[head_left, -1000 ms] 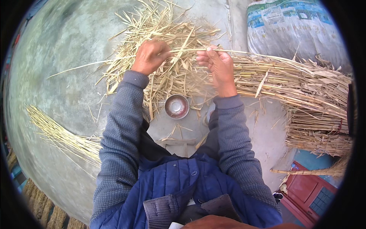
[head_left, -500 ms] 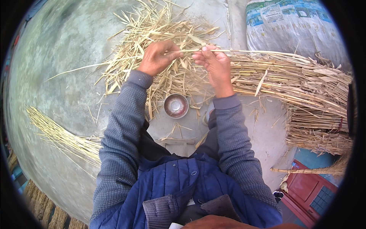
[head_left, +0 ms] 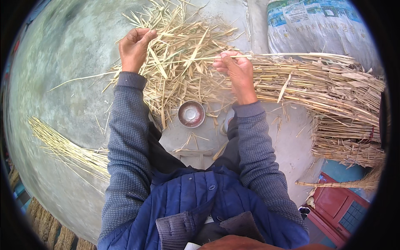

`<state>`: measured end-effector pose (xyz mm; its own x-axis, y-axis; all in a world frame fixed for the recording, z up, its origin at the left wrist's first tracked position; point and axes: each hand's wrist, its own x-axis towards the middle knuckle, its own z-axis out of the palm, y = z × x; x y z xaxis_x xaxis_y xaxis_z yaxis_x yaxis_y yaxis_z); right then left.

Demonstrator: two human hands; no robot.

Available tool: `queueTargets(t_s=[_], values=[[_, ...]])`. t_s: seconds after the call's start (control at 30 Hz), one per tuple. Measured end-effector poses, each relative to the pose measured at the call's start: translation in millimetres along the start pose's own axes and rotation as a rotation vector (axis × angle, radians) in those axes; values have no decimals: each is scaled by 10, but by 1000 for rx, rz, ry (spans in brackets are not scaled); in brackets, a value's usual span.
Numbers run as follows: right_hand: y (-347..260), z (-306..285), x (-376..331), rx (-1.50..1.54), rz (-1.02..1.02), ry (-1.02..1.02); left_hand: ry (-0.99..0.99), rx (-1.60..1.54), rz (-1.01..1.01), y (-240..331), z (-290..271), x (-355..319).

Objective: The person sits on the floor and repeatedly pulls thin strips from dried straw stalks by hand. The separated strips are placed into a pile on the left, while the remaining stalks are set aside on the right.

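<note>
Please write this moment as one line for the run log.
left hand: lifted, gripping loose straw strip | right hand: pinching long stalk | below: loose straw pile, metal bowl

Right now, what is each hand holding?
Left hand: closed on loose straw husks over the pile.
Right hand: closed on a long stalk.

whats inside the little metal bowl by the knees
The metal bowl looks empty: only its reddish-brown inner wall and pale, shiny bottom show. No straw lies in it, though loose straw sits beside it. The ground under the bowl is hidden.
</note>
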<state>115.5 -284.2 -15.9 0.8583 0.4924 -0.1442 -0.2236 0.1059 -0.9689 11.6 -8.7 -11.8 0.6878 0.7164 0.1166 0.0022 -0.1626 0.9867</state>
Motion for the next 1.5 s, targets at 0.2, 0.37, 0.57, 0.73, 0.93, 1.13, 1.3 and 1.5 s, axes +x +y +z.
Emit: queueTargets(t_s=[0.2, 0.37, 0.57, 0.73, 0.93, 1.13, 1.3, 1.5], values=[[19, 128, 28, 107, 31, -30, -45, 723, 665, -106, 216, -175], [66, 208, 33, 221, 32, -69, -383, 518, 607, -5, 543, -364], [-57, 35, 73, 234, -19, -14, -433, 509, 346, 122, 254, -239], [-27, 145, 31, 262, 15, -82, -364, 451, 603, 108, 487, -397], [-1, 213, -18, 212, 9, -107, -350, 329, 430, 72, 606, -468], [-25, 109, 21, 51, -1, -28, -97, -245, 46, 212, 202, -194], [-22, 42, 71, 41, -20, -41, 67, 824, 598, 56, -80, -75], [-1, 36, 102, 61, -33, -27, -548, 617, 489, -63, 133, -306]])
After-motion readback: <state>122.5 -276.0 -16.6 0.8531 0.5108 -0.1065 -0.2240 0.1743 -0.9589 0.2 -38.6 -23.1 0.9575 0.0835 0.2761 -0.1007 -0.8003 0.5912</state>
